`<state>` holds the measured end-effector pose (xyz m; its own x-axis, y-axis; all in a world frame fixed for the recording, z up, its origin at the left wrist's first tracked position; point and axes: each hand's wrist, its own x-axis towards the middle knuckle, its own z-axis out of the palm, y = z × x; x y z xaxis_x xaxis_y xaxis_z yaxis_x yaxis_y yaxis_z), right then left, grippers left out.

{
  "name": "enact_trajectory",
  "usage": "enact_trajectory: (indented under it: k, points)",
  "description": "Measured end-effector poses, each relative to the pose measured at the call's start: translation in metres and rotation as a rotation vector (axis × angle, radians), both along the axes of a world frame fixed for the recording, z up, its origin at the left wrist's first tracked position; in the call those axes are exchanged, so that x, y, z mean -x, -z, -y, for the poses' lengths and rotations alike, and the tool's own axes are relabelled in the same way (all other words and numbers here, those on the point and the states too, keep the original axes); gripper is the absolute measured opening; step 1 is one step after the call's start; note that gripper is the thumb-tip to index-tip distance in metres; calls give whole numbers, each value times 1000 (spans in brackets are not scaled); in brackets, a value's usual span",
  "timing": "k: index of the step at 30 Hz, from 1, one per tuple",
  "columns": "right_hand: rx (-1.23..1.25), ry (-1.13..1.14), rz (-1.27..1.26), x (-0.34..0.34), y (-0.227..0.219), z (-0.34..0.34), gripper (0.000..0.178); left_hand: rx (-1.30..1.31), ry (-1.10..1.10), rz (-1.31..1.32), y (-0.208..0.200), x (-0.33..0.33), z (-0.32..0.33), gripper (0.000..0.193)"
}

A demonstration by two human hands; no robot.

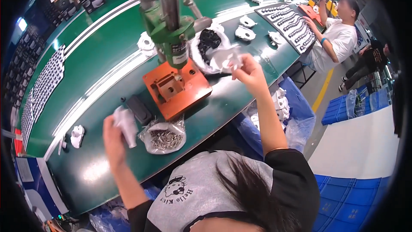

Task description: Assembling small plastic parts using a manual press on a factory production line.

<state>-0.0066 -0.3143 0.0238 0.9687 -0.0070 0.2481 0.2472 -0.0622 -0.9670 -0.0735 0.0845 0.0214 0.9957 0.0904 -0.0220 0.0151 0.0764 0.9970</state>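
Dark hair (253, 189) falls over a soft grey shirt (206, 180) with black sleeves, at the bottom of the frame. Left of centre, the left hand (114, 139) has its fingers closed on a smooth, long white piece (125, 126), blurred and held above the table (94, 167). Right of upper centre, the right hand (250, 73) pinches a white moulded part (227, 59) by its edge, probably to leave its irregular, hollowed shape free; it overlaps a bag (194, 51) of glossy black pieces (209, 39).

Between the hands, an orange metal fixture (196, 88) sits beneath a green press head (179, 53), its recessed nest apparently lined up with the tool. Below it, a crinkled clear bag (149, 146) gapes open, seemingly for easy picking, around shiny metal pins (166, 139). Beside that lies a matte dark block (139, 108).
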Motion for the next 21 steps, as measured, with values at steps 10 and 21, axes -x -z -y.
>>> enact_trajectory:
  k: [10,21]
  points:
    - [-114,-200,100,49,-24,-111,18,768,432,-224,10,-7,136,28]
    - [-557,-212,-191,46,6,-143,21,426,161,55,28,-2,142,25]
